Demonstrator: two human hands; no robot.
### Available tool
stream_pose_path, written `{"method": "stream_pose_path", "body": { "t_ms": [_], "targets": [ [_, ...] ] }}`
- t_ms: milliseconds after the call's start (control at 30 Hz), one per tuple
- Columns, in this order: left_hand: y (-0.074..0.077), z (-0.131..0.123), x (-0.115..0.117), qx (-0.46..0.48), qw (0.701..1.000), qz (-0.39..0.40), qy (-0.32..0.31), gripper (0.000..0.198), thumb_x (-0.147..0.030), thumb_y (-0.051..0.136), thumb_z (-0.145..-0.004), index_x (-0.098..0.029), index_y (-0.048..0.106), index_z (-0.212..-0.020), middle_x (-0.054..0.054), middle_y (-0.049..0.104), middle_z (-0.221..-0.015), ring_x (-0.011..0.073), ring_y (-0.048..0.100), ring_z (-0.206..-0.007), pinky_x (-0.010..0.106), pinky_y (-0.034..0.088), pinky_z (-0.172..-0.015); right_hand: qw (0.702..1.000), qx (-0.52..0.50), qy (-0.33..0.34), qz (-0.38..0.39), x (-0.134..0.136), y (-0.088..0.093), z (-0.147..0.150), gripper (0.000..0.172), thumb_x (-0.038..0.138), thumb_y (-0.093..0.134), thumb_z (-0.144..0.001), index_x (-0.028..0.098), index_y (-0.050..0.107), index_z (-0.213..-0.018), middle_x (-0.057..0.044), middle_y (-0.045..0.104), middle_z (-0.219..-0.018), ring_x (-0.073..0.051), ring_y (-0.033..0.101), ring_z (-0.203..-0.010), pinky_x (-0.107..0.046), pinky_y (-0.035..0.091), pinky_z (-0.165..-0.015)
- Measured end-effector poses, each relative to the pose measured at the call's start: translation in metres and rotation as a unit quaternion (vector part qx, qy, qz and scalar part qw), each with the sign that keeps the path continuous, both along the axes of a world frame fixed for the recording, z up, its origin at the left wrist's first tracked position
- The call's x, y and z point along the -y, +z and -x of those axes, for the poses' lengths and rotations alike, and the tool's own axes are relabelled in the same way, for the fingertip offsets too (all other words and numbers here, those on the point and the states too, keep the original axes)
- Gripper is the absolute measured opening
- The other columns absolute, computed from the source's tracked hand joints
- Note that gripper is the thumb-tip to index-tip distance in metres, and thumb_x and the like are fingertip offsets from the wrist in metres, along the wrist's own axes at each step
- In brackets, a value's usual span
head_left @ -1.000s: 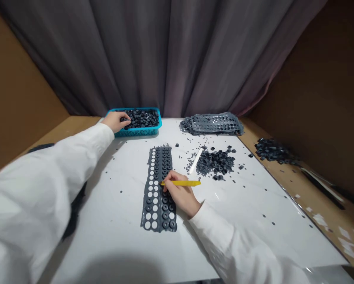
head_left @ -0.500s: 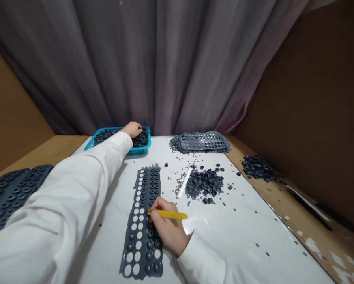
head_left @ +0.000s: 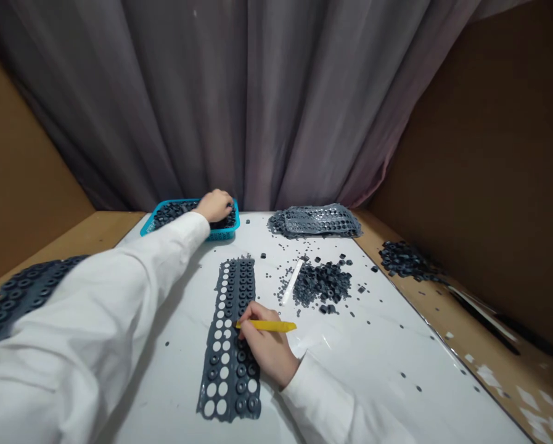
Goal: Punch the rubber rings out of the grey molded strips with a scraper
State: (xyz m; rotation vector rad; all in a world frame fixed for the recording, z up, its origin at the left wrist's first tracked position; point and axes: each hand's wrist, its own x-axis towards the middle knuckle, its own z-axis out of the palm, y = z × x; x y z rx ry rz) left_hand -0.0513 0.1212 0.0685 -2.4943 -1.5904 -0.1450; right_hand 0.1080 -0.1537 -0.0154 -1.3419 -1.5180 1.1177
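Grey strip (head_left: 230,339): lies flat on the white bench (head_left: 373,370), lower centre of the frame, its long side running up the frame. The left columns are mostly empty round holes; the right columns hold dark rings (head_left: 243,387).
Right hand (head_left: 264,348): rests on the strip's right edge, lower centre. The grip is closed like a pen hold around a tool.
Tool (head_left: 269,325): yellow, flat and thin. It lies level across the fingers, with the left end at the strip's middle columns and the other end sticking out to the right.
Left hand (head_left: 216,205): reaches to upper centre-left, palm down in the basket, fingers curled onto the loose rings there. I cannot tell whether this grip has closed on any of them.
Basket (head_left: 153,223): blue, upper left of centre, close against the curtain (head_left: 258,92).
Handling: the strip looks thin, soft and light, so I judge it likely to flex and to slide on the glossy bench. It is best pinned flat on the web between holes, or taken by an end edge. The rings are small, light and easily scattered.
Pile (head_left: 322,283): loose rings and crumbs right of the strip, with a white stick (head_left: 293,282) at its left side.
Stack (head_left: 315,221): perforated sheets, upper centre.
Sheet (head_left: 12,296): at the left edge, partly behind the white sleeve (head_left: 95,333).
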Motion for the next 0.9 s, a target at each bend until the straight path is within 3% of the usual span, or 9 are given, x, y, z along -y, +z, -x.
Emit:
{"method": "stream_pose_path", "body": {
  "t_ms": [100,200,367,567,733,833,900],
  "targets": [
    [-0.026,-0.049,0.007,-0.025,0.998,0.037,-0.033,0.032,-0.025,0.052,-0.078,-0.02,0.067,-0.106,0.008,0.058,-0.123,0.0237,0.045,-0.118,0.033,0.032,-0.102,1.0,0.015,-0.003,0.005,0.001,0.003,0.0,0.013,0.015,0.044,-0.073,0.02,0.052,-0.064,0.003,0.056,-0.06,-0.014,0.053,-0.064,-0.024,0.036,-0.06],
    [-0.05,-0.088,0.005,-0.044,0.997,0.06,-0.006,0.031,-0.013,0.053,-0.074,-0.012,0.069,-0.1,0.018,0.059,-0.12,0.0298,0.043,-0.12,0.045,0.025,-0.105,1.0,0.028,0.0,0.013,0.002,0.007,0.0,0.013,0.014,0.044,-0.072,0.02,0.052,-0.064,0.003,0.057,-0.061,-0.014,0.054,-0.065,-0.024,0.035,-0.061],
    [-0.064,-0.11,0.001,-0.05,0.995,0.078,0.041,0.035,-0.008,0.051,-0.072,-0.011,0.069,-0.102,0.022,0.064,-0.107,0.033,0.052,-0.11,0.056,0.017,-0.103,0.999,0.04,0.003,0.012,0.003,0.004,-0.001,0.014,0.013,0.043,-0.073,0.02,0.054,-0.066,0.002,0.058,-0.063,-0.015,0.055,-0.068,-0.024,0.036,-0.063],
    [-0.034,-0.085,-0.002,-0.018,0.996,0.023,0.083,0.038,-0.011,0.043,-0.08,-0.008,0.063,-0.112,0.022,0.057,-0.12,0.0308,0.046,-0.117,0.049,0.02,-0.103,0.999,0.053,-0.002,0.006,0.003,0.003,-0.001,0.014,0.014,0.043,-0.074,0.02,0.053,-0.066,0.001,0.058,-0.066,-0.017,0.054,-0.073,-0.025,0.035,-0.066],
    [-0.008,-0.042,-0.005,0.019,0.987,0.006,0.157,0.042,-0.029,0.043,-0.084,-0.007,0.059,-0.115,0.025,0.055,-0.12,0.0369,0.046,-0.115,0.056,0.027,-0.097,0.999,0.048,-0.002,-0.002,0.003,0.004,0.001,0.014,0.014,0.043,-0.073,0.019,0.052,-0.064,0.001,0.057,-0.062,-0.016,0.054,-0.068,-0.025,0.036,-0.064],
    [0.004,-0.018,-0.003,0.033,0.987,0.018,0.156,0.049,-0.043,0.043,-0.083,-0.01,0.059,-0.115,0.021,0.059,-0.117,0.0359,0.048,-0.113,0.054,0.029,-0.097,0.999,0.038,0.001,-0.01,0.002,0.003,0.0,0.013,0.015,0.044,-0.074,0.019,0.052,-0.064,0.002,0.057,-0.06,-0.015,0.054,-0.066,-0.025,0.035,-0.063],
    [0.015,0.002,0.001,0.036,0.989,0.016,0.14,0.048,-0.045,0.043,-0.082,-0.015,0.059,-0.116,0.017,0.057,-0.122,0.0323,0.047,-0.116,0.047,0.032,-0.098,0.999,0.034,0.007,-0.015,0.002,0.002,-0.001,0.013,0.016,0.044,-0.075,0.019,0.053,-0.066,0.002,0.057,-0.061,-0.015,0.054,-0.065,-0.025,0.035,-0.062]
  ]
}}
